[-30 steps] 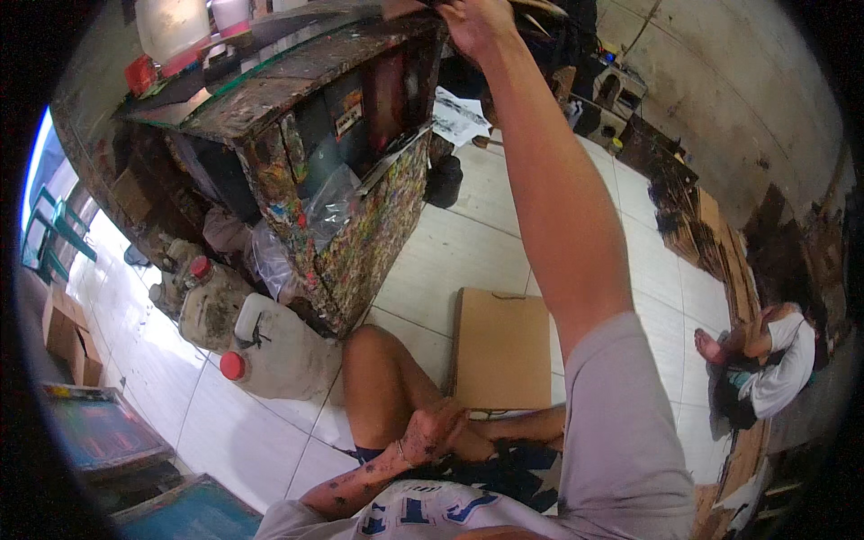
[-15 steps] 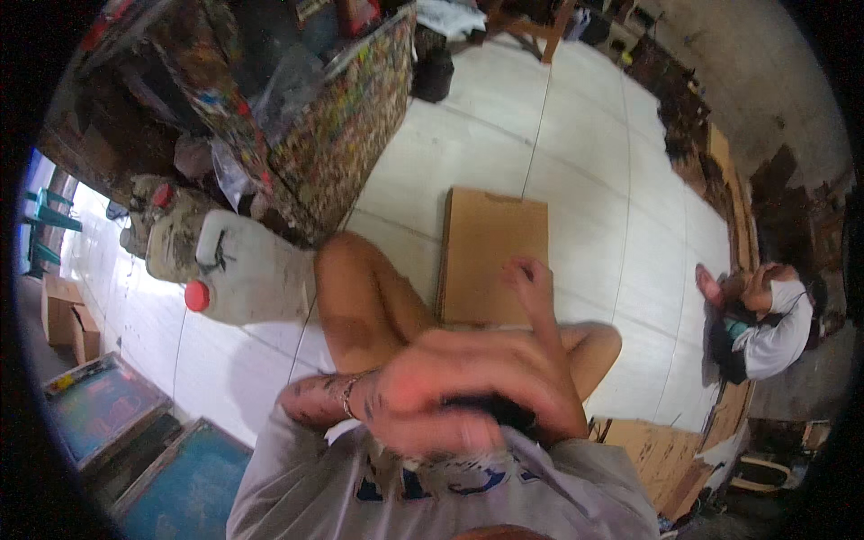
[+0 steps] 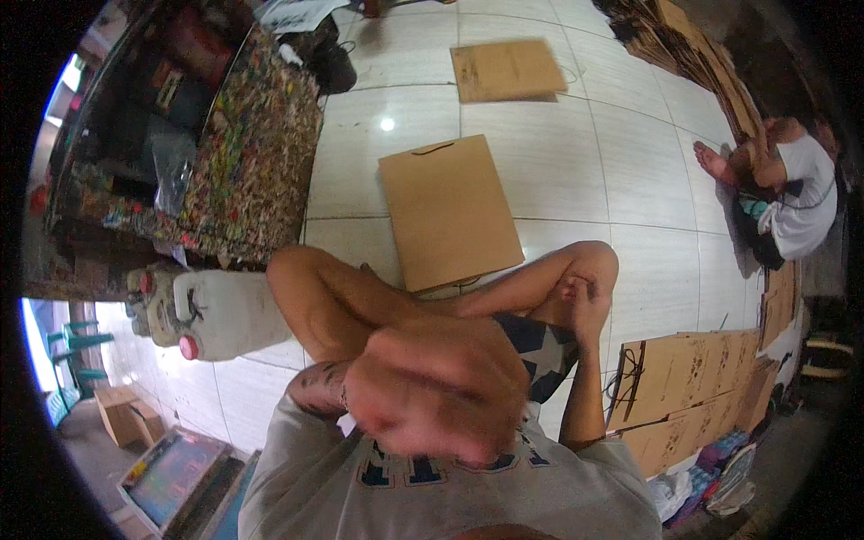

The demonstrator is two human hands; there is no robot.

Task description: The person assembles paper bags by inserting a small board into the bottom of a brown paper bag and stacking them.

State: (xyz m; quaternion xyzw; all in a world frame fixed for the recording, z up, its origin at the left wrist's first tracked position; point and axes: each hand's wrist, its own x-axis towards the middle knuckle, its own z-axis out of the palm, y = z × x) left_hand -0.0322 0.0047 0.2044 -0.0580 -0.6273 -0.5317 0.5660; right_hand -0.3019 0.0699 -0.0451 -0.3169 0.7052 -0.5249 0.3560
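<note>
A flat brown paper bag lies on the tiles in front of my crossed legs, a dark cord handle at its far end. My left hand is raised close in front of my chest, large and smeared by motion. Its fingers cannot be made out, nor whether it holds anything. By my right knee, my right hand rests with its fingers curled in, and nothing shows in it. A second brown paper bag lies farther off, slightly blurred, with a thin cord loop at its right side.
White jugs with red caps stand beside my left knee, below a paint-speckled bench. Stacked brown paper bags lie to my right. Another person sits at the far right. Framed screens lie at the lower left.
The view has shifted. My right hand has moved from above the nearer bag to my right knee. A second bag now shows farther out on the floor. My left hand stays before my chest.
</note>
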